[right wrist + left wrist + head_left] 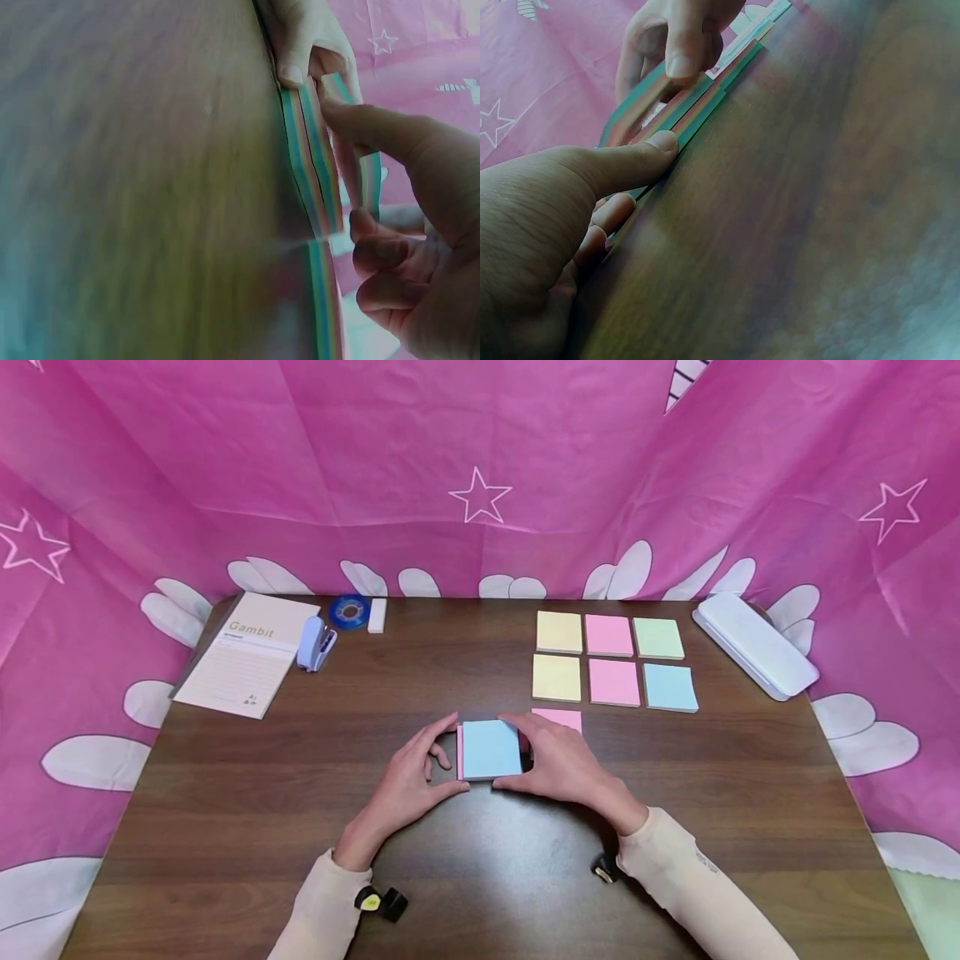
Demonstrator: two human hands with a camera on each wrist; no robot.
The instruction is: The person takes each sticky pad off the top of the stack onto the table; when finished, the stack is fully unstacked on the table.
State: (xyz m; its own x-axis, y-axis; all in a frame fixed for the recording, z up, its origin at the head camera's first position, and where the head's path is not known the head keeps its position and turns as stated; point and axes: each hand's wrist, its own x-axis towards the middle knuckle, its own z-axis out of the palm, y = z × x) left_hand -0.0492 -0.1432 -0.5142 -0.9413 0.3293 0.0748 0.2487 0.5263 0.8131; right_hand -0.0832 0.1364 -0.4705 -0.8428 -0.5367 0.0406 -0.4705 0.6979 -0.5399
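Note:
A blue-topped sticky note pad (491,749) lies above a small stack of pads, whose pink edge (461,752) shows at its left. My right hand (562,762) pinches the blue pad from the right, thumb at the front and fingers behind. In the right wrist view the held pad (370,184) is tilted, with a gap over the stacked pads (300,150). My left hand (408,768) grips the left end of the stack, its thumb (656,148) against the front edges. A pink pad (558,719) is partly hidden behind my right hand.
Yellow (558,632), pink (609,635), green (658,638) and blue (671,687) pads lie in rows behind. A white case (756,646) stands at the right. Back left are a notebook (247,656), stapler (316,644), blue tape roll (349,611) and white eraser (377,616).

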